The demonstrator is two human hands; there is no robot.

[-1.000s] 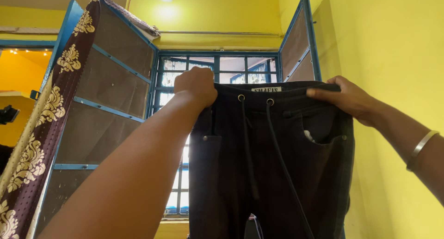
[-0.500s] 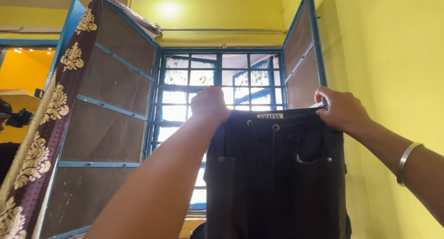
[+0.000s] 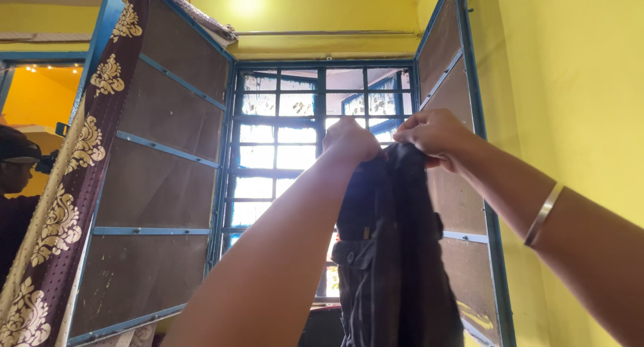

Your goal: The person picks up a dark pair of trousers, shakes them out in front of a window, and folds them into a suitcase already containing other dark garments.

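Up high, both hands pinch the waistband of the dark trousers (image 3: pixel 392 253): left hand (image 3: pixel 349 141) and right hand (image 3: pixel 435 133) closed on it nearly together, so the garment hangs doubled lengthwise. At nine o'clock a patterned curtain (image 3: pixel 70 166) drapes over the open blue shutter (image 3: pixel 161 179).

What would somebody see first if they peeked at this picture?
Right in the middle, the dark trousers hang folded lengthwise, pinched at the top by the left hand and the right hand. Behind them glows a blue barred window between bright yellow walls. On the left, a maroon curtain with cream flowers drapes over the open shutter.
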